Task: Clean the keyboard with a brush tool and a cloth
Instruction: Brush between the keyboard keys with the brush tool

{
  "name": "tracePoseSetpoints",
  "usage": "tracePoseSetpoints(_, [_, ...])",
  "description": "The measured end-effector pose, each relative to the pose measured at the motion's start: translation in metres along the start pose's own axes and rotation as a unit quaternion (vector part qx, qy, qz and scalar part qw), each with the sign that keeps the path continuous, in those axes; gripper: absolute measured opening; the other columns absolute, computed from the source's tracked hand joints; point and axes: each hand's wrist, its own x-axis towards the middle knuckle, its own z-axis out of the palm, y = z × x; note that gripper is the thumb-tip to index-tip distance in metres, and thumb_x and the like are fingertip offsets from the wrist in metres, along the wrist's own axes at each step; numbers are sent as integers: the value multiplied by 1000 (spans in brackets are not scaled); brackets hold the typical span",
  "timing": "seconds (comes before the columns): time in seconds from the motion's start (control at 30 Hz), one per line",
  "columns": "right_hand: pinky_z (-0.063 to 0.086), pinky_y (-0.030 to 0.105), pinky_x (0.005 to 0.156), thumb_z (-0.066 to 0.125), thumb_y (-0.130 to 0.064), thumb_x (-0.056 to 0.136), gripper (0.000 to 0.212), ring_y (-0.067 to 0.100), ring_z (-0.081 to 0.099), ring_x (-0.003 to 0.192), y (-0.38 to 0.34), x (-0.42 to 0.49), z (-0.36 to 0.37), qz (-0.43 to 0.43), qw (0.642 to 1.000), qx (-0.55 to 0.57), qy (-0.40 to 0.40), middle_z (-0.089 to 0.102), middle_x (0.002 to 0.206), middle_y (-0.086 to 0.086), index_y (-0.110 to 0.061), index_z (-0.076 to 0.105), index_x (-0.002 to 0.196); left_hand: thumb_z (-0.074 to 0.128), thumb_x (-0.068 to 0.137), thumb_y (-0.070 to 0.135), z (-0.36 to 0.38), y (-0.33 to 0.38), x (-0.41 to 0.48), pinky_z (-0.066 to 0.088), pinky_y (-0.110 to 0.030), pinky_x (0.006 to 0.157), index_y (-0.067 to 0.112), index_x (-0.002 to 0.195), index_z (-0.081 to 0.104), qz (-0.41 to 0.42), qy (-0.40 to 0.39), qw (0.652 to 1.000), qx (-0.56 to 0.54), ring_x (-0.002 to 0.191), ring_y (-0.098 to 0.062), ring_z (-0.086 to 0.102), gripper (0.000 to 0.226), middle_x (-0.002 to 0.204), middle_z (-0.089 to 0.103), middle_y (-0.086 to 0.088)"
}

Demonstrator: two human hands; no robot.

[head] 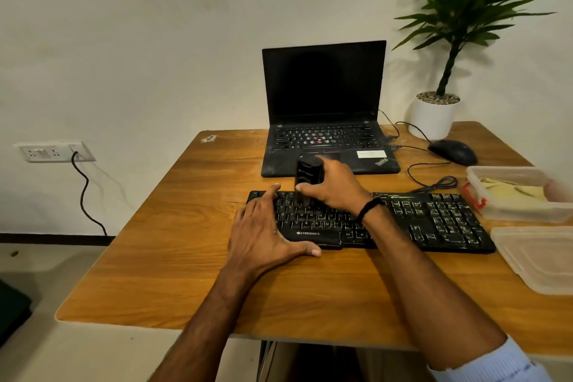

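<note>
Both bare forearms reach forward from below. The left grip [263, 236] lies flat, palm down, fingers straight and spread, thumb stretched sideways. The right grip [333, 187], a dark band [369, 208] at its wrist, curls round a brush [307, 174], held upright.

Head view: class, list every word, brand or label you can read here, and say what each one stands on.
"ZEBRONICS": on the keyboard, near its front edge.
"ThinkPad": on the laptop, at the palm rest's right corner.
White sticker on the palm rest: too blurred to read.
Label on the brush tool: too blurred.
Key legends on both: too small to read.
</note>
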Motion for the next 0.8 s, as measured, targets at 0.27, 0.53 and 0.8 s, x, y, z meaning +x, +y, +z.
tracePoseSetpoints(0.27, [51, 14, 76, 80, -33, 80, 46, 8, 62, 98, 13, -2, -4, 16, 999, 31, -7, 62, 105, -12, -19, 60, 118, 47, 41, 111, 2, -1, 3, 28, -40, 120, 26, 156, 26, -29, 19, 999, 22, 141, -14, 40, 145, 154, 45, 6])
tracePoseSetpoints(0.53, [48, 8, 63, 83, -32, 77, 29, 2, 65, 83, 4, -12, -3, 1, 993, 68, -99, 68, 87, -17, -26, 66, 98, 48, 45, 110, 3, -3, 3, 32, -40, 118, 26, 154, 29, -20, 23, 999, 21, 137, -15, 43, 139, 149, 49, 5])
tracePoseSetpoints(0.8, [52, 11, 65, 83, -32, 77, 31, 1, 67, 85, -2, -17, -6, -19, 989, 54, -135, 67, 90, -18, -28, 67, 103, 48, 46, 110, 3, -2, 3, 32, -43, 118, 26, 154, 29, -20, 20, 999, 26, 137, -16, 45, 138, 148, 50, 4])
